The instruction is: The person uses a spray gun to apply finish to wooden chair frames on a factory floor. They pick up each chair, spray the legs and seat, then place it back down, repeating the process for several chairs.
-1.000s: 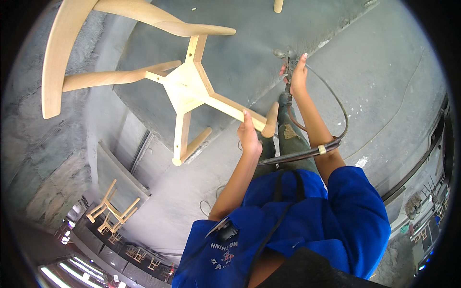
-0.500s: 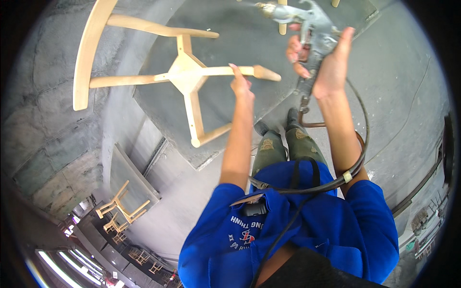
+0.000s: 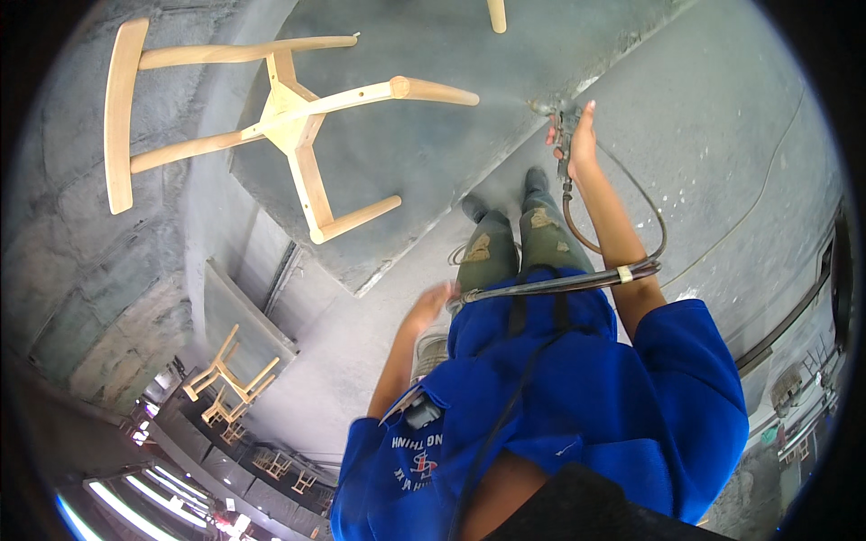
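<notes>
A pale bare-wood chair frame (image 3: 289, 117) lies on a grey platform (image 3: 424, 171) ahead of me, its legs pointing outward and its curved back rail at the far left. My right hand (image 3: 577, 135) grips a metal spray gun (image 3: 557, 113) aimed at the tip of the nearest chair leg, with a faint mist between them. Two dark hoses (image 3: 577, 275) run from the gun back past my right forearm. My left hand (image 3: 428, 302) hangs free by my hip, fingers loosely apart, holding nothing.
The platform's front edge (image 3: 410, 261) runs diagonally just ahead of my shoes (image 3: 505, 194). Another wooden leg (image 3: 496, 13) pokes in at the top. More unfinished chair frames (image 3: 230, 379) stand at the lower left. A thin cable (image 3: 758, 207) lies on the concrete floor at right.
My left hand has left the chair leg and dropped to my side. The chair has turned on the platform. My right hand has lowered the spray gun and points it at the leg tip.
</notes>
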A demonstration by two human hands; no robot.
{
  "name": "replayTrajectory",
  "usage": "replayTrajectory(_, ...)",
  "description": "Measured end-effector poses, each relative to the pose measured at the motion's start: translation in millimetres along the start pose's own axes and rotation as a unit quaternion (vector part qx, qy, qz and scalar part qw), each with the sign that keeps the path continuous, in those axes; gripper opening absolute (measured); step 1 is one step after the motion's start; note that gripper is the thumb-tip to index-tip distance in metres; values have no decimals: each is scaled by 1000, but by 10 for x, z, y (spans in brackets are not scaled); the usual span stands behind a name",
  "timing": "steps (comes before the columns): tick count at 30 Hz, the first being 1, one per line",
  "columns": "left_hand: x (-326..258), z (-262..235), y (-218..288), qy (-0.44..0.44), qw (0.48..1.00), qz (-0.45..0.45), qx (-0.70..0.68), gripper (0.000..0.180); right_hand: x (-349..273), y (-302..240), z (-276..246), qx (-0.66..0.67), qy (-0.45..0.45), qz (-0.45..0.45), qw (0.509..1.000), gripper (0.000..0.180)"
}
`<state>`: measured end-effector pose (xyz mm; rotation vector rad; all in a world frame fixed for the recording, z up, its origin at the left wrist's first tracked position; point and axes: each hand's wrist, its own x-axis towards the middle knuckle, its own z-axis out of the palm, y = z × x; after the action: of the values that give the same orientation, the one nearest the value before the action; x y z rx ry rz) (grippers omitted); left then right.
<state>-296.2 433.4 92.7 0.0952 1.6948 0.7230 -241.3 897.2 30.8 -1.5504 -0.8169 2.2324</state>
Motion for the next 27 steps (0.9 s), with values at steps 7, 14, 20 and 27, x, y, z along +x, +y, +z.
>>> replayTrajectory(7, -756, 173, -345, 53, 994, 97, -3, 53, 321, 653, -398, -47, 98, -17, 994, 73)
replayTrajectory(14, -952, 20, -980, 111, 977, 174, -45, 59, -218, 1291, 259, -549, -108, -267, 785, 40)
replayTrajectory(20, -1213, 133, -1574, 209, 935, 243, -149, 58, -1357, 869, 1085, -770, -188, -357, 495, 36)
replayTrajectory(27, -1235, -114, -1808, 281, 894, 293, -188, 52, -2709, 515, 1201, -578, -39, -566, 586, 30)
